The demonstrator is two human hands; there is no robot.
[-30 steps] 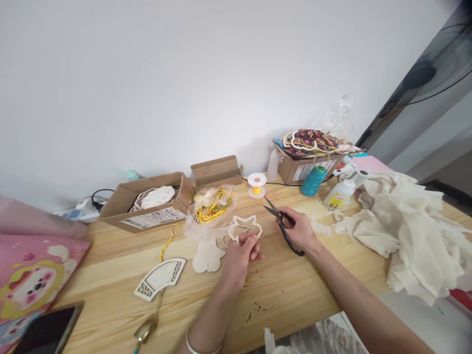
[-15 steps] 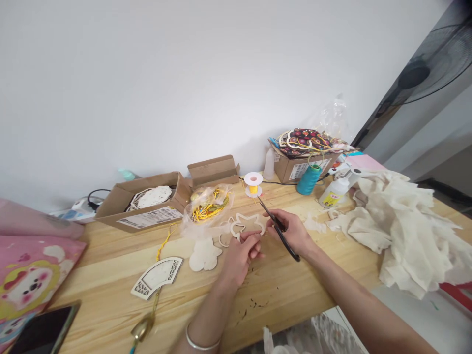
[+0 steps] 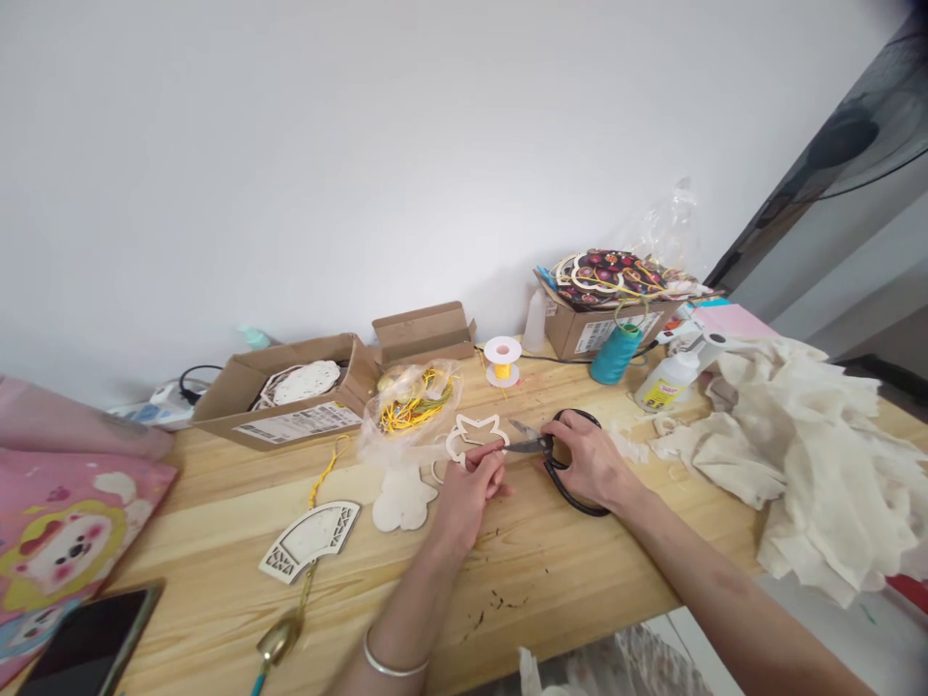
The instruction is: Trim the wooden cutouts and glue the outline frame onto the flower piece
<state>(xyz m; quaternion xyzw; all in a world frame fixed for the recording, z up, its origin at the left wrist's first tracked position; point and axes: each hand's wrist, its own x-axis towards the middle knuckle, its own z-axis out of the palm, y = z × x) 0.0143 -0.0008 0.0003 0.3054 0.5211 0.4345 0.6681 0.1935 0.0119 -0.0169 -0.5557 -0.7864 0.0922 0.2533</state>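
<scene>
My right hand (image 3: 593, 462) grips black-handled scissors (image 3: 535, 445), fingers in the loops. Their blades are spread and point left, with the lower tip at the fingertips of my left hand (image 3: 464, 491). Closed at the fingers, my left hand pinches a pale cut-out frame (image 3: 479, 423) with a pointed, wavy outline, just above the table. Whatever lies between the blades is too small to make out. Left of that hand lies a flat flower-shaped piece (image 3: 403, 498). Farther left is a fan-shaped ornament (image 3: 311, 541) with a yellow cord.
Behind the hands are a spool of yellow thread (image 3: 503, 361), a plastic bag of cords (image 3: 413, 406) and an open carton (image 3: 246, 425). To the right stand a teal thread cone (image 3: 615, 356), a glue bottle (image 3: 668, 382) and crumpled cream cloth (image 3: 812, 464). A phone (image 3: 91, 643) lies front left.
The scissors have turned from pointing away to pointing left, and their blades have parted beside my left fingers. The frame has shifted slightly left, and the view has moved a little.
</scene>
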